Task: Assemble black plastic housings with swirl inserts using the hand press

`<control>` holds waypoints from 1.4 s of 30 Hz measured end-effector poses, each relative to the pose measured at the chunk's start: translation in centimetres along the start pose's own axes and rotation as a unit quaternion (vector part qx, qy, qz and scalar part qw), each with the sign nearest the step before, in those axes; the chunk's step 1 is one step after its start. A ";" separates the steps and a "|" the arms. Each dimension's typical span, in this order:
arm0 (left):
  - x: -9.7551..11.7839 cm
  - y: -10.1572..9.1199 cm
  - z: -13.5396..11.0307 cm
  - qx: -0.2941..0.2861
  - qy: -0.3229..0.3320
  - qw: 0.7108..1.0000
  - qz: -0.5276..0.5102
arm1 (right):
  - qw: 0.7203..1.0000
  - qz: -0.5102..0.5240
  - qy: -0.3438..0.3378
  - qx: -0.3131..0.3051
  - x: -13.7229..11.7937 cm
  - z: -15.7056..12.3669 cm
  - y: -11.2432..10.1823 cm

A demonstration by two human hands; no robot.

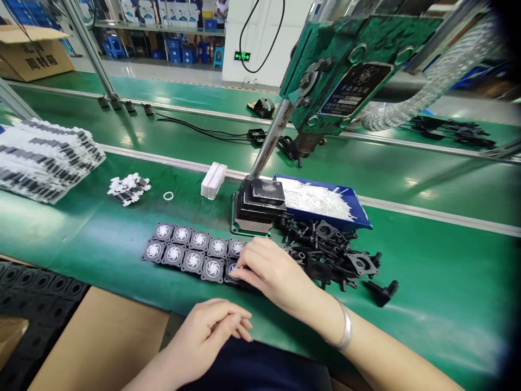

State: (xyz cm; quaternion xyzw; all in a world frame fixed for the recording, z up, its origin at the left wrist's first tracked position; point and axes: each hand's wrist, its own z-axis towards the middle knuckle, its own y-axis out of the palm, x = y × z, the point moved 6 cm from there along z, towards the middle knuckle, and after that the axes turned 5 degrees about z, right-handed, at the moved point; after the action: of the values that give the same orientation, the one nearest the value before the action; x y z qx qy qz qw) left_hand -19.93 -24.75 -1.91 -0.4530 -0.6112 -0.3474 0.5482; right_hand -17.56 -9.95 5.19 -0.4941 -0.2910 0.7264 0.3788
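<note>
Two rows of black square fan-like housings (pixel 196 272) lie side by side on the green table, each with a white swirl-bladed impeller (pixel 193 260) in its middle. My right hand (pixel 268 269) is over the right end of the rows, its thumb and fingers closed about a white impeller (pixel 233 267) in the front row. Part of that piece is hidden behind the fingers. Nearer the table's front edge, my left hand (pixel 209 331) hovers with nothing in it, its fingers loosely bent and somewhat apart.
A green press (pixel 337 81) rises behind a dark base block (pixel 260 201). Black plastic parts (pixel 325 255) lie heaped to the right, before a blue tray (pixel 362 217) of white sticks. White-and-black stacks (pixel 44 163), a small cluster (pixel 129 189), a white ring (pixel 168 196) and a white block (pixel 214 181) stand leftward.
</note>
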 end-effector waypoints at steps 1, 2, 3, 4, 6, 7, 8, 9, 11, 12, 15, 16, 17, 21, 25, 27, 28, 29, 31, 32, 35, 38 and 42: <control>0.0 0.0 0.0 0.001 0.001 1.000 0.004 | 1.000 -0.016 -0.007 0.012 -0.3 0.2 -0.4; 0.0 -0.1 -0.1 0.002 0.003 1.000 0.007 | 0.999 -0.024 -0.010 0.033 -0.5 0.3 -1.0; 0.1 -0.2 -0.1 0.003 0.004 1.000 0.011 | 0.998 -0.026 -0.007 0.060 -0.7 0.5 -1.6; 0.1 -0.3 -0.1 0.003 0.003 1.000 0.015 | 0.996 -0.024 -0.002 0.086 -0.8 0.5 -2.3; 0.1 -0.5 -0.2 0.004 0.002 1.000 0.021 | 0.994 -0.019 0.009 0.111 -0.9 0.7 -3.0; 0.2 -0.6 -0.2 0.004 0.001 1.000 0.024 | 0.994 -0.015 0.012 0.104 -0.9 0.8 -3.0; 0.2 -0.7 -0.3 0.005 0.003 1.000 0.030 | 0.996 -0.008 0.013 0.089 -0.9 0.9 -2.9; 0.4 -0.8 -0.3 0.007 0.010 0.999 0.040 | 0.997 0.002 0.013 0.073 -0.8 0.9 -2.7; 0.8 -1.1 -0.4 0.017 0.041 0.996 0.075 | 0.997 0.023 0.016 0.065 -0.4 0.9 -2.7; 1.1 -1.4 -0.5 0.028 0.068 0.992 0.099 | 0.996 0.032 0.021 0.075 -0.2 0.9 -2.9; 2.3 -2.5 -1.1 0.098 0.176 0.963 0.182 | 0.992 0.043 0.040 0.111 0.8 0.6 -4.4; 2.7 -2.9 -1.4 0.126 0.209 0.947 0.209 | 0.991 0.039 0.047 0.116 1.1 0.4 -5.0; 3.0 -3.4 -1.7 0.154 0.235 0.930 0.235 | 0.991 0.030 0.054 0.120 1.5 0.2 -5.8; 3.2 -4.5 -2.2 0.221 0.269 0.880 0.322 | 0.968 -0.070 0.125 0.208 5.1 -1.1 -10.5; 2.7 -4.4 -2.1 0.243 0.283 0.856 0.358 | 0.923 -0.170 0.256 0.232 12.1 -2.5 -14.3; 2.3 -4.1 -1.9 0.243 0.291 0.850 0.365 | 0.924 -0.182 0.306 0.142 15.8 -2.4 -14.0; 2.2 -3.9 -1.9 0.242 0.295 0.847 0.370 | 0.925 -0.182 0.319 0.100 17.2 -2.1 -13.5; 2.0 -3.7 -1.8 0.241 0.300 0.843 0.375 | 0.926 -0.182 0.323 0.072 18.2 -1.9 -13.0; 1.6 -3.3 -1.8 0.239 0.308 0.835 0.389 | 0.925 -0.191 0.322 0.062 19.0 -1.2 -12.1; 1.3 -3.2 -1.8 0.240 0.309 0.830 0.397 | 0.923 -0.202 0.321 0.068 19.0 -0.9 -11.7; 0.5 -2.8 -1.7 0.240 0.307 0.817 0.425 | 0.924 -0.221 0.303 0.078 18.1 -0.1 -10.6; -0.1 -2.5 -1.4 0.232 0.311 0.808 0.444 | 0.937 -0.211 0.276 0.045 17.3 0.9 -9.3; -0.2 -1.9 -0.9 0.211 0.315 0.801 0.464 | 0.938 -0.200 0.282 0.024 17.4 2.2 -8.6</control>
State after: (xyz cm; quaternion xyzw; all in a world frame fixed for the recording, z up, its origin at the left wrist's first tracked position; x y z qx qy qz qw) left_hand -21.40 -26.24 -1.86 -0.4212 -0.1798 -0.0374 0.8882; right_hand -21.31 9.22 4.15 -0.6009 -0.2474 0.4735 0.5946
